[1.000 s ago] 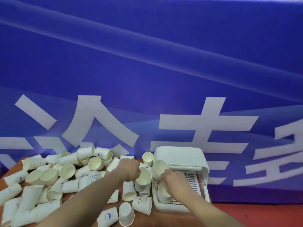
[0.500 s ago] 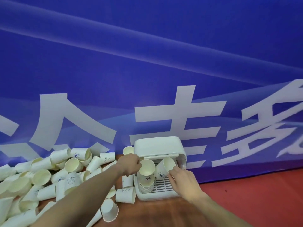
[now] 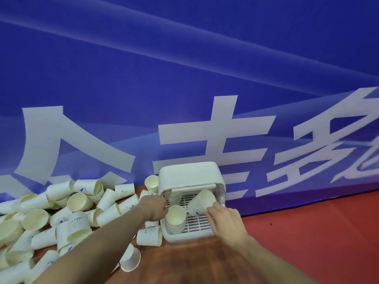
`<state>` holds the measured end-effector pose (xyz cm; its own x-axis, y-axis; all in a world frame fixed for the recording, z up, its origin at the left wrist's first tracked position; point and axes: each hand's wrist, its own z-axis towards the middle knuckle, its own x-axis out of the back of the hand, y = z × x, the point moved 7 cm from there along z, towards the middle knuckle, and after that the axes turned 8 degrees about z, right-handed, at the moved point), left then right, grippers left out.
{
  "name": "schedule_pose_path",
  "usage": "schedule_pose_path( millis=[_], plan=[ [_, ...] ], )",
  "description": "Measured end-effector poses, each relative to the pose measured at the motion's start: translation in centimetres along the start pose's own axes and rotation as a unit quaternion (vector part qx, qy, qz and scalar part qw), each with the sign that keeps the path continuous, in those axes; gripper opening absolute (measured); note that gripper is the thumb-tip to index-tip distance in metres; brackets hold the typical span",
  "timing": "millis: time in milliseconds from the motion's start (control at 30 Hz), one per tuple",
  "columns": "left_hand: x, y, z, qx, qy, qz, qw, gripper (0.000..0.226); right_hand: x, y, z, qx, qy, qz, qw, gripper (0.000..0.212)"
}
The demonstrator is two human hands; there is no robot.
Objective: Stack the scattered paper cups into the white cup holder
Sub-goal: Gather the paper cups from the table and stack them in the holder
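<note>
The left hand (image 3: 155,208) has just seated its cup on the stack (image 3: 175,221) in the holder (image 3: 188,177) and still grips it, while the right hand (image 3: 223,218) holds a tilted cup (image 3: 202,202) ready to go next.

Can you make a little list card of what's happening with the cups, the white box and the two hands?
holder: white cup holder, lid up, on the table
stack: nested cups stand in its front left corner
left hand: at the stack's top cup
right hand: holds a tilted cup over the grid
loose cups: big pile left of the holder
</note>
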<state>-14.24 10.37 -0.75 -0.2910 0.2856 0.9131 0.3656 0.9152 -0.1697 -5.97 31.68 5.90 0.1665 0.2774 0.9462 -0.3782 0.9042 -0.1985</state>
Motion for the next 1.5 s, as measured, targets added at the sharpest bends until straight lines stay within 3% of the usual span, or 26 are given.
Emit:
schedule_pose_path(
  millis=[233,333,433,767,967,1133,1500],
  plan=[
    [1.1,-3.0,-1.2,0.028,0.024,0.023,0.999,0.036,-1.8,-3.5,2.7,0.085,-0.068,-0.043,0.993,0.011],
    [0.2,-4.3,-2.2,0.038,0.012,0.034,0.999,0.035,-3.2,-4.6,3.5,0.086,-0.12,-0.083,0.985,0.025],
    [-1.2,-5.7,-3.3,0.049,-0.002,0.028,0.998,0.035,-5.8,-5.4,3.8,0.102,-0.188,-0.101,0.972,0.008],
    [-5.8,-10.0,-7.7,0.092,-0.053,0.006,0.994,0.037,-12.1,-6.1,4.2,0.067,-0.298,-0.132,0.943,0.035],
    [-6.5,-11.9,-8.8,0.106,-0.063,0.015,0.992,0.036,-13.0,-6.5,4.6,0.038,-0.309,-0.133,0.941,0.039],
    [-5.9,-12.4,-8.8,0.104,-0.054,0.024,0.993,0.037,-11.7,-8.0,6.0,0.051,-0.272,-0.113,0.954,0.037],
    [-6.1,-15.1,-9.7,0.122,-0.044,0.01,0.991,0.036,-11.8,-15.1,9.4,0.137,-0.232,-0.098,0.958,0.027]
  ],
)
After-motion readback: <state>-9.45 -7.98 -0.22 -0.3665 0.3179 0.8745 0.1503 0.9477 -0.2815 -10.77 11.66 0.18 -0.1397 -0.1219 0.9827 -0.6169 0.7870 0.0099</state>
